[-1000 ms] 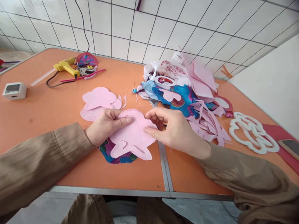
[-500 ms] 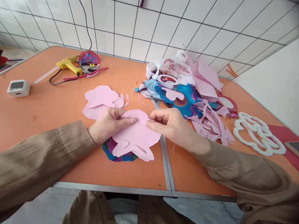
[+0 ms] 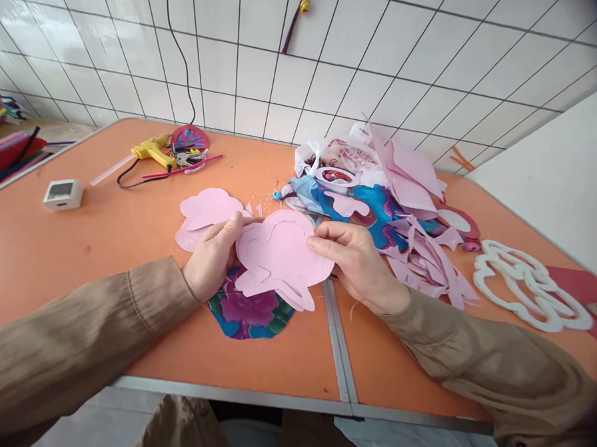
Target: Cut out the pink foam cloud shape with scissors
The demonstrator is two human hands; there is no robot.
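Observation:
A pink paper cutout (image 3: pixel 280 258) with a curved outline drawn on it is lifted off the orange table (image 3: pixel 79 235), tilted toward me. My left hand (image 3: pixel 213 254) grips its left edge, fingers closed behind the sheet. My right hand (image 3: pixel 353 260) pinches its right edge between thumb and fingers. Under the cutout lies a flat blue fabric piece with a purple flower (image 3: pixel 248 313). Just beyond my left hand lies a small stack of pink cloud-shaped cutouts (image 3: pixel 202 212).
A heap of pink paper scraps, blue printed fabric and a plastic bag (image 3: pixel 376 186) fills the right middle. White cloud-shaped frames (image 3: pixel 526 285) lie far right. A yellow glue gun (image 3: pixel 149 151) and a small white box (image 3: pixel 63 194) sit at the back left.
Both hands have raised the pink cutout off the table and tilted it up, uncovering more of the flowered fabric beneath. My left fingers have gone from on top of the sheet to behind its edge.

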